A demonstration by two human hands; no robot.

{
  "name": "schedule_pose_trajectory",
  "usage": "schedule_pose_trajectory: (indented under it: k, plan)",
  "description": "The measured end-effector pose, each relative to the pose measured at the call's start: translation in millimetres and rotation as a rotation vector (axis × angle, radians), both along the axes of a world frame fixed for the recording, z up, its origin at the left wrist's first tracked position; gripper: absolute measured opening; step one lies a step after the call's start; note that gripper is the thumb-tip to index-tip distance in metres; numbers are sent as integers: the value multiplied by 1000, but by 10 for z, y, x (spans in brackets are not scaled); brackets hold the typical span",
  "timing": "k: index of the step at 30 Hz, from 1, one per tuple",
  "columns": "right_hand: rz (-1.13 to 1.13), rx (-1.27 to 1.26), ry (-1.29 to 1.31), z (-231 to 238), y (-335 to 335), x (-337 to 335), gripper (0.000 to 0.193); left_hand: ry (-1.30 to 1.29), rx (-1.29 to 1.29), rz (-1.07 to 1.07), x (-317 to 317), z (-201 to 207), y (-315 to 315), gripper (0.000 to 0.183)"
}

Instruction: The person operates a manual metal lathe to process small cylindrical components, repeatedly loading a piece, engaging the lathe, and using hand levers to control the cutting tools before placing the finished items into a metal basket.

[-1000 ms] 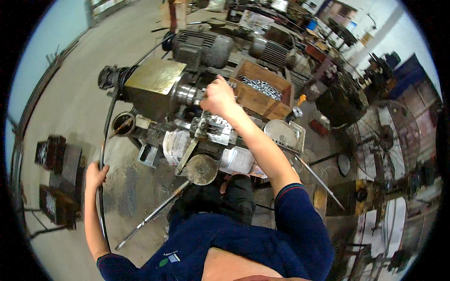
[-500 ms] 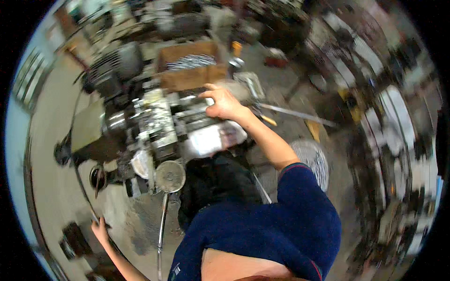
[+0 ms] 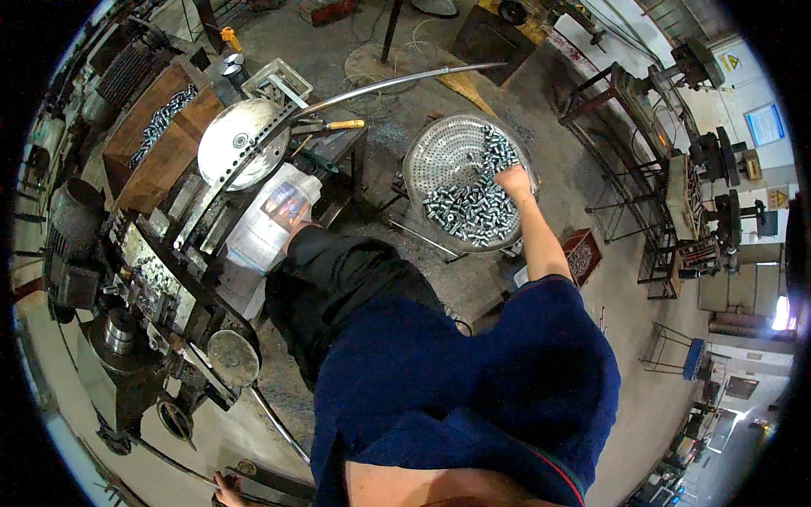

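Note:
My right hand (image 3: 513, 180) reaches into a round perforated metal basket (image 3: 435, 156) on the right. Its fingers are curled at the edge of a heap of short shiny metal cylinders (image 3: 465, 207); whatever they grip is hidden. At the lower left, my left hand (image 3: 226, 490) closes round the end of a long thin lever rod (image 3: 173, 462). That rod runs up to the machine (image 3: 152, 287) on the left, which carries a bright cylindrical chuck (image 3: 121, 331). Part of the left hand is cut off by the lower edge.
Beyond the machine stands a wooden box (image 3: 182, 135) of metal pieces. A white disc (image 3: 241, 139), a long perforated bar (image 3: 253, 152) and a newspaper (image 3: 274, 220) lie near my knees. Right of the basket sits a red bin (image 3: 581, 253); drill presses (image 3: 726, 220) line the right side.
The view has swung right. My right hand has moved from over the machine to the basket of metal cylinders. My left hand stays at the lever rod.

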State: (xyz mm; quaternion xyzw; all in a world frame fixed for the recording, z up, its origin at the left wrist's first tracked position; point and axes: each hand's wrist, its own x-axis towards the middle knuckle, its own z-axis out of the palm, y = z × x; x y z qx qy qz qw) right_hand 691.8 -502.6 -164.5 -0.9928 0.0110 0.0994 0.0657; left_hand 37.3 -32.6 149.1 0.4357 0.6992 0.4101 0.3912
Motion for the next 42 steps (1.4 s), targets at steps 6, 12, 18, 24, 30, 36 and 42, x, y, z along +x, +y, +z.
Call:
schedule_pose_trajectory:
  k: [6,12,18,24,30,36,42]
  plan:
    - [279,97,3,40,1070,30,27,249,-19,-94,-1205,-639,511,28]
    - [214,-71,29,86,1444,152,41,113,1,-216,-2285,-1354,1141,32]
    - [656,-227,146,-176,1268,537,31,395,24,-130,-2220,-1318,951,24]
    - [921,716,-54,313,1926,-112,21,1352,67,-454,-1110,-410,573,42]
    - [1262,1167,545,2033,4042,-2180,37,-179,189,-753,463,32,727,28]
    - [1836,1354,359,2944,4759,-3395,39,-828,-85,-1022,1273,-240,585,39]
    - [1875,1280,105,3002,4728,-3645,37,-683,109,-908,1221,-384,568,33]
